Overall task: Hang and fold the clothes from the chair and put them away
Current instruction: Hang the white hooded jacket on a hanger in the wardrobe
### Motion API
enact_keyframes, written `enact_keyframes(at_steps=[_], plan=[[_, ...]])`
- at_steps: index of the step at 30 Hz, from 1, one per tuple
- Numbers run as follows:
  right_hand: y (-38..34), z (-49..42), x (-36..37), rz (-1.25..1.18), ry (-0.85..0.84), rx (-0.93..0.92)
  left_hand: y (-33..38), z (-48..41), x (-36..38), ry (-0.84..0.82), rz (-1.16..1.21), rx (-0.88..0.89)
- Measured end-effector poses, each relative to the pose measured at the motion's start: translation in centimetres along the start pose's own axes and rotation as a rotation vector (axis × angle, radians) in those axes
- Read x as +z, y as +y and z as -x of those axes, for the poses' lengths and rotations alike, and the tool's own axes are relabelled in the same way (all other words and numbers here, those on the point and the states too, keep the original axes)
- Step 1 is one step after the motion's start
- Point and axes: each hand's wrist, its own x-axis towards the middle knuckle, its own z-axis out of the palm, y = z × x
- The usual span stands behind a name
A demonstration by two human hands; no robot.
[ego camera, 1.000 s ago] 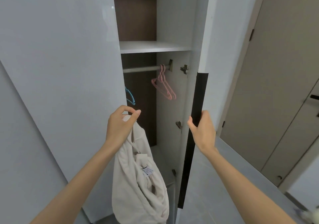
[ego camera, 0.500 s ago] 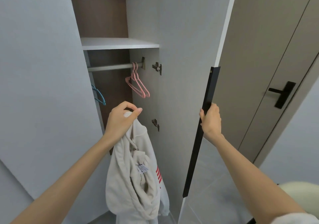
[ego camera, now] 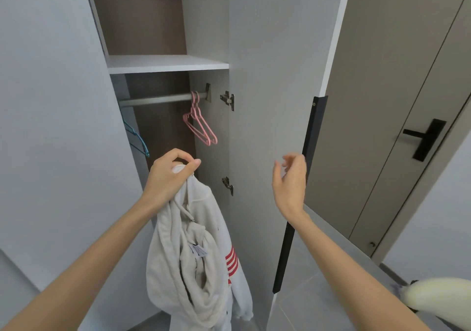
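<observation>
left hand pinches cream hoodie by its top | right hand loose-fingered, empty | best next: right unhooks a pink hanger at 12 o'clock, hoodie kept clear

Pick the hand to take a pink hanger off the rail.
Right, probably: the right hand is open and empty; the left hand grips the cream hoodie. The pink hangers hang at the right end of the rail.

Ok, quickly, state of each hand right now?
Left hand: grips the bunched pale clothes by their top.
Right hand: open, holding nothing, beside the black door handle.
</observation>
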Motion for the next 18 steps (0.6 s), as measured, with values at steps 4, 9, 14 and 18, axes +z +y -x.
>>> enact_keyframes(at_steps=[4, 9, 14, 18], plan=[[-2.3, 1.1, 2.9, -0.072, -0.617, -0.164, 0.1, -0.6, 0.0, -0.004, -0.022, 0.036], [-3.1, 3.2, 7.2, -0.177, -1.082, -0.219, 0.8, -1.5, -0.3, 0.004, 0.019, 0.017], [-3.2, 4.1, 9.5, -0.434, -0.988, -0.192, 1.6, -3.1, -1.2, 0.082, 0.015, 0.001], [-4.2, 1.8, 10.8, -0.565, -0.818, -0.166, 1.0, -4.8, -1.9, 0.123, -0.060, -0.039]])
